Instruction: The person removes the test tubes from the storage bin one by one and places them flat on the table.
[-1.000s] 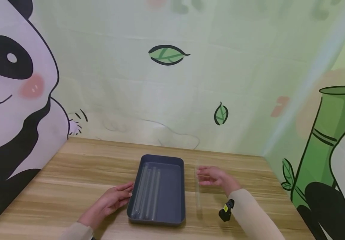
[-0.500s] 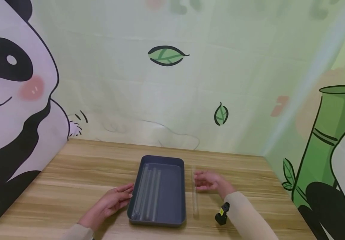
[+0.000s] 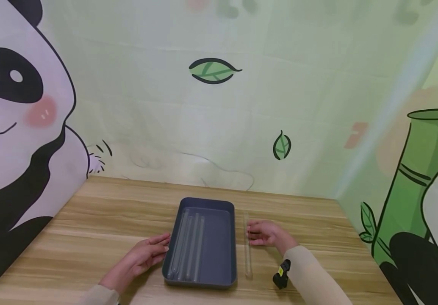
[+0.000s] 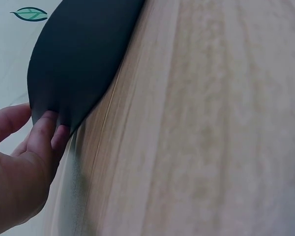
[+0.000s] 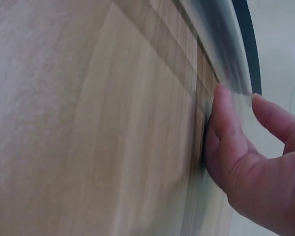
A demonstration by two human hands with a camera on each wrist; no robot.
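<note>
A dark blue rectangular tray (image 3: 219,250) lies on the wooden table, with several long clear tubes (image 3: 192,254) side by side in its left half. Against the tray's left wall rests my left hand (image 3: 148,254); its fingers (image 4: 42,135) are fairly straight and touch the outside of the wall. Just right of the tray, another clear tube (image 3: 248,258) stands parallel to its long side. My right hand (image 3: 266,234) pinches this tube between thumb and fingers, toward its far half. In the right wrist view the tube (image 5: 219,39) runs away from the fingertips, with the tray's dark edge behind.
The wooden table (image 3: 120,212) reaches back to a pale green printed cloth (image 3: 146,106) with a panda (image 3: 9,84) on the left and bamboo (image 3: 413,178) on the right. A small black device (image 3: 281,274) sits at my right wrist.
My right hand has moved slightly left and nearer to me with the tube, bringing it closer to the tray. My left hand and the tray have stayed in place.
</note>
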